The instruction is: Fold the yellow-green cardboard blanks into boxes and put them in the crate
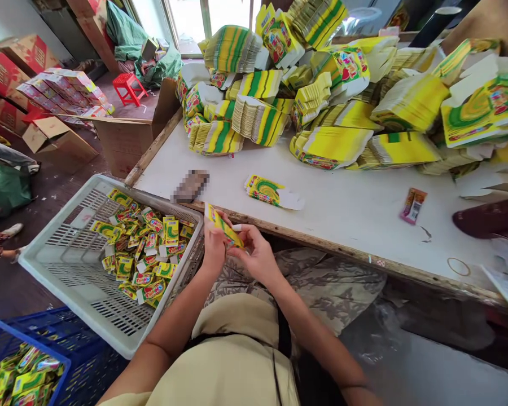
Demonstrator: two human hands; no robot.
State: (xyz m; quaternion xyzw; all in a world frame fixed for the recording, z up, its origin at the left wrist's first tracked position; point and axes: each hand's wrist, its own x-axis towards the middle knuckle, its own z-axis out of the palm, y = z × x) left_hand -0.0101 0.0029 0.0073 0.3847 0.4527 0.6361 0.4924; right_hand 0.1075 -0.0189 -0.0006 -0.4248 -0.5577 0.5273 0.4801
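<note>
Both my hands meet at the near edge of the white table (347, 208). My left hand (214, 245) and my right hand (256, 254) are closed on one small yellow-green printed carton (224, 225), held tilted between them. A flat carton blank (267, 190) lies on the table just beyond my hands. To my left stands a white slotted crate (68, 265) with several folded yellow-green cartons (146, 254) heaped in it.
Big stacks of flat yellow-green carton blanks (334, 101) cover the table's far side. A small pink-orange sachet (413, 205) and a rubber band (458, 266) lie at the right. A blue crate (21, 366) with more cartons sits at bottom left. Cardboard boxes (122, 141) and a red stool (129, 87) stand on the floor.
</note>
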